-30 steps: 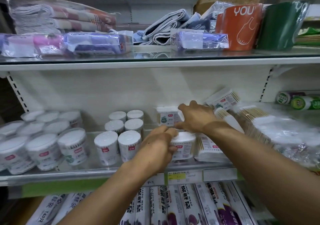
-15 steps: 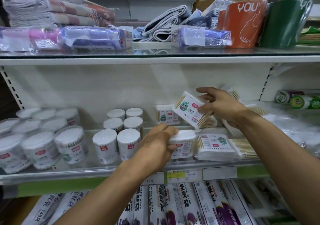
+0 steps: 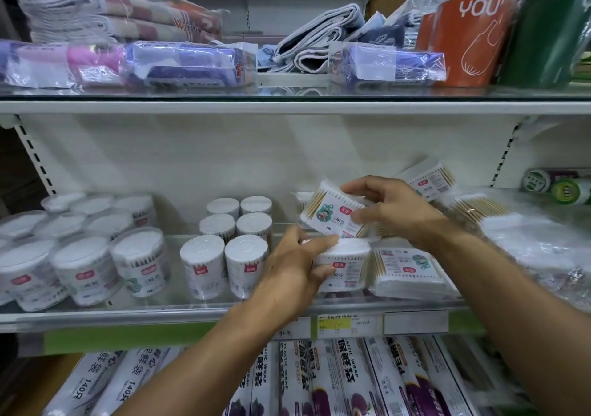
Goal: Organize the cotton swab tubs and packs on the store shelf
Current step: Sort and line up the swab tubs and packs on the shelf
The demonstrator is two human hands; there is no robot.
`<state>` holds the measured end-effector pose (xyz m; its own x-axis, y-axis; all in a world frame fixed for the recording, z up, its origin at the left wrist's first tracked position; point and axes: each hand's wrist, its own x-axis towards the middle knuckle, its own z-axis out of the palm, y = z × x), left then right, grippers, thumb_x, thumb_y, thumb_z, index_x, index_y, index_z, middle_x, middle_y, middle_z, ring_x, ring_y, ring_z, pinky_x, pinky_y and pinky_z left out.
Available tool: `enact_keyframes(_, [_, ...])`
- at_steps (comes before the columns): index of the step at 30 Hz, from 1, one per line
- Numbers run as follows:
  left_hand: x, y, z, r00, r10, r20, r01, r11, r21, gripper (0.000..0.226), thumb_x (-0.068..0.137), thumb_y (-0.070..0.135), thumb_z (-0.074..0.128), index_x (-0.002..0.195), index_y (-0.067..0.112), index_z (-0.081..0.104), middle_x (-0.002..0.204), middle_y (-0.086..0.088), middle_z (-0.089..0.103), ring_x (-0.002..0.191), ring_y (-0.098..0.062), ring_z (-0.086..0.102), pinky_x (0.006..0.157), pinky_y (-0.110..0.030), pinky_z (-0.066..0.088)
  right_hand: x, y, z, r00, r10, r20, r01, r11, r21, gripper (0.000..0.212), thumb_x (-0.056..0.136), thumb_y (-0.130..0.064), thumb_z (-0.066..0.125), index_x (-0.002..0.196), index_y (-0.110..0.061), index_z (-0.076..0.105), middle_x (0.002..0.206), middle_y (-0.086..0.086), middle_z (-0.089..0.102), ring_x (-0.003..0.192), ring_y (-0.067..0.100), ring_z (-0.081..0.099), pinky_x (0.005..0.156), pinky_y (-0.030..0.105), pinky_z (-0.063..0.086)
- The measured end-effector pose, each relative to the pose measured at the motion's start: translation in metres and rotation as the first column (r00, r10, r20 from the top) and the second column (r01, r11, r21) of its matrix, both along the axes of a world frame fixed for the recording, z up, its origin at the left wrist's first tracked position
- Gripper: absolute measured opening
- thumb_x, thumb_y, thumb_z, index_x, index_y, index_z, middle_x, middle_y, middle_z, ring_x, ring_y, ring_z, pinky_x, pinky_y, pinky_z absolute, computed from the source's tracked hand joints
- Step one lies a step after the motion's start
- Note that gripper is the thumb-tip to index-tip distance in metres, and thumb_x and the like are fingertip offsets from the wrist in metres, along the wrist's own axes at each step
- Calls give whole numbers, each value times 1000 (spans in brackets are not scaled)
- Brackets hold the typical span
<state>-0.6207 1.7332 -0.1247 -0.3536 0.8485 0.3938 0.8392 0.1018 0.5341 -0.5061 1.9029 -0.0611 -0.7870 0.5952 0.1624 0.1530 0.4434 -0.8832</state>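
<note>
My right hand (image 3: 391, 209) holds a flat cotton swab pack (image 3: 332, 212) tilted in the air, just above a standing swab pack (image 3: 347, 263) that my left hand (image 3: 294, 265) grips from the left. Another flat pack (image 3: 407, 271) lies to the right on the glass shelf (image 3: 153, 302). Several small round swab tubs (image 3: 224, 246) stand in rows at the middle, and larger round tubs (image 3: 83, 255) crowd the left. One more pack (image 3: 428, 180) leans against the back wall.
Loose bags of wooden sticks (image 3: 511, 230) pile up at the right of the shelf. Green rolls (image 3: 556, 185) lie at the far right. Folded towels (image 3: 128, 15) and wrapped goods fill the shelf above. Plastic wrap boxes (image 3: 335, 380) sit on the shelf below.
My right hand lifted a flat swab pack from the right pile and brought it left and down, over the pack under my left hand. My left hand stayed put.
</note>
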Motion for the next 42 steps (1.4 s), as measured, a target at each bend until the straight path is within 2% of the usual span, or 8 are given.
enact_keyframes(3, [3, -3, -2, 992, 23, 121, -27, 999, 26, 49, 92, 25, 63, 137, 36, 46, 114, 22, 45, 98, 9, 47, 80, -1, 33, -1, -3, -6, 997, 4, 75, -15, 989, 150, 41, 81, -2, 71, 113, -28, 66, 98, -9, 71, 87, 6, 69, 68, 16, 55])
enact_keyframes(8, [7, -4, -6, 958, 105, 267, -122, 992, 45, 52, 84, 29, 73, 122, 38, 38, 95, 23, 51, 82, 8, 52, 64, -3, 42, 2, -8, -8, 989, 22, 145, -61, 962, 266, 42, 81, -4, 72, 114, -30, 68, 100, -22, 62, 93, -6, 58, 74, 8, 47])
enact_keyframes(13, [9, -4, -11, 933, 151, 327, -198, 973, 118, 80, 74, 32, 81, 134, 42, 28, 125, 15, 40, 113, -6, 50, 100, -31, 47, 2, -7, -7, 979, 88, 181, -132, 960, 245, 44, 82, 1, 68, 116, -28, 69, 108, -23, 62, 93, -13, 57, 73, 5, 48])
enact_keyframes(21, [7, -1, -14, 951, 122, 284, -157, 982, 102, 96, 81, 34, 75, 152, 38, 11, 137, 14, 27, 118, 1, 33, 105, -21, 31, -3, -6, -10, 949, 121, 291, -199, 946, 257, 39, 89, -6, 58, 115, -34, 67, 114, -22, 59, 89, -11, 56, 64, 2, 40])
enact_keyframes(31, [17, -2, -19, 966, 197, -166, -170, 972, 165, 74, 87, 27, 68, 147, 44, 27, 160, 1, 2, 143, -23, 20, 115, -43, 28, -10, -6, -20, 964, 126, 233, -218, 877, 429, 23, 94, -19, 59, 112, -28, 73, 126, -10, 59, 114, 2, 53, 90, 9, 37])
enact_keyframes(35, [27, 7, -13, 885, 183, -428, -117, 977, 176, 69, 85, 33, 70, 145, 16, 40, 155, -17, 29, 146, -32, 22, 117, -49, 16, -10, -5, -18, 962, 157, 222, -239, 876, 418, 18, 93, -23, 62, 104, -31, 74, 106, -6, 62, 101, 2, 57, 90, 21, 44])
enact_keyframes(38, [24, 12, -14, 863, 156, -481, -114, 987, 115, 72, 76, 33, 79, 137, 6, 51, 140, -17, 53, 133, -33, 46, 113, -46, 29, -9, -4, -8, 948, 174, 266, -256, 913, 318, 21, 94, -21, 60, 109, -28, 73, 110, -10, 67, 102, 5, 61, 89, 22, 47])
enact_keyframes(42, [19, 15, -20, 845, 173, -505, -108, 982, 157, 68, 64, 29, 88, 122, 4, 63, 121, -12, 65, 115, -29, 60, 107, -43, 38, -23, 11, 5, 991, -97, 95, 52, 918, 393, 26, 97, -25, 54, 120, -27, 67, 122, -11, 65, 105, 4, 59, 91, 25, 47])
